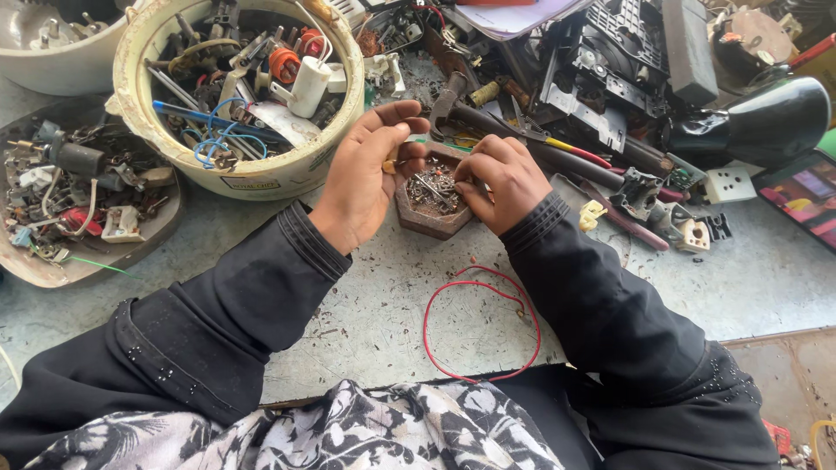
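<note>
A small hexagonal brown dish [433, 222] full of tiny metal parts sits on the worktable. My left hand [366, 178] rests at its left rim, pinching a small brass-coloured piece [389, 164] between thumb and fingers. My right hand [501, 178] hovers over the dish's right side, its fingertips down among the metal parts. Whether it has hold of one is hidden by the fingers. Both arms wear black sleeves.
A cream bucket [252, 178] of wires and electrical scrap stands at the back left, a flat tray [52, 270] of parts left of it. Tools, black plastic housings and white sockets [730, 184] crowd the back right. A red wire loop [479, 326] lies near me.
</note>
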Demonstrator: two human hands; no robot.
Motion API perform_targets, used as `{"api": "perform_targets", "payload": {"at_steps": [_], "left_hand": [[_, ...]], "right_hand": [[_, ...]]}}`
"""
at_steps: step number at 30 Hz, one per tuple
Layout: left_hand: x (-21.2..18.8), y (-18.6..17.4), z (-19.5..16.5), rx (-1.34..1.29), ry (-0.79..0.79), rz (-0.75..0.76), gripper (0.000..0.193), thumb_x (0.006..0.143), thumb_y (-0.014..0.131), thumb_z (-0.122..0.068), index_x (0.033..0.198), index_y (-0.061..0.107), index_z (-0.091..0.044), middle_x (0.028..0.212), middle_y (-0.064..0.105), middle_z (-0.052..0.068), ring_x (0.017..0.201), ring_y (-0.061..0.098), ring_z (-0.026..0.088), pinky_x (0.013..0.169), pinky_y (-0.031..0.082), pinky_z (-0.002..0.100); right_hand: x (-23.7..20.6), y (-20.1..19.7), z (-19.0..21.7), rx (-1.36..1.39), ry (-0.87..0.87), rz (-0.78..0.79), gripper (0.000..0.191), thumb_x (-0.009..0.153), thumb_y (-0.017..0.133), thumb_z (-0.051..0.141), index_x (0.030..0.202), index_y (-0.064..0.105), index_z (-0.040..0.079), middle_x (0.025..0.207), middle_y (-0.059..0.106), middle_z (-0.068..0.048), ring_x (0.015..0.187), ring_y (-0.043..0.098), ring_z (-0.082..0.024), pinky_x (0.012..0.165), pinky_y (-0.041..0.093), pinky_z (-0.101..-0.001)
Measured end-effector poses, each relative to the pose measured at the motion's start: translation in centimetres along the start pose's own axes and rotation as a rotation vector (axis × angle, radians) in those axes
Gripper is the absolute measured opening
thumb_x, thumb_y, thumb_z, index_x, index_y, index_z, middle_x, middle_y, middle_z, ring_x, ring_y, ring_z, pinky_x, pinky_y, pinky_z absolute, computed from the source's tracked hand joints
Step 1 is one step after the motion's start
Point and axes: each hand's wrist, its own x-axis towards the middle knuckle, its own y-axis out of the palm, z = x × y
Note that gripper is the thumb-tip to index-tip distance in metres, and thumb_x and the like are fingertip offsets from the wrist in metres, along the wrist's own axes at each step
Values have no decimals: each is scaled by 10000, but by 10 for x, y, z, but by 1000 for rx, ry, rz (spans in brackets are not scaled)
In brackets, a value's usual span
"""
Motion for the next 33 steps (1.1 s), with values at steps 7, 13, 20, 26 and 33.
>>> {"api": "perform_targets", "payload": {"at_steps": [7,13,20,26,33], "left_hand": [[-3,5,6,114,26,43,252,990,619,-75,1241,624,-57,1087,672,18,837,596,76,761,518,230],[-10,6,5,140,15,77,222,1025,607,-57,1247,606,-54,1100,651,26,895,616,88,798,530,237],[-12,12,11,126,-16,99,261,1008,577,20,1265,568,-28,1166,651,73,1052,674,158,966,575,284],[-11,14,18,132,-123,177,244,1046,588,-75,1283,589,-16,1151,671,62,1021,669,118,937,571,248],[-14,17,15,101,-172,171,218,1061,560,-115,1242,625,-13,1133,676,41,1017,677,106,952,579,252]], "right_hand": [[0,7,-7,6,-49,-28,147,834,776,141,972,738,107,999,626,-79,1006,597,-314,906,483,-435],[1,20,-12,-33,52,3,227,746,785,191,917,701,68,956,591,-132,963,572,-357,829,464,-472],[5,5,3,-21,61,-153,159,843,719,145,923,616,53,981,583,-119,961,597,-314,873,504,-431],[-3,-13,19,175,-26,-336,151,891,734,71,1013,645,73,1003,628,-69,958,641,-274,874,527,-383],[-6,-10,23,222,-56,-383,195,893,800,91,1075,730,106,1026,658,-57,977,687,-250,859,561,-365]]}}
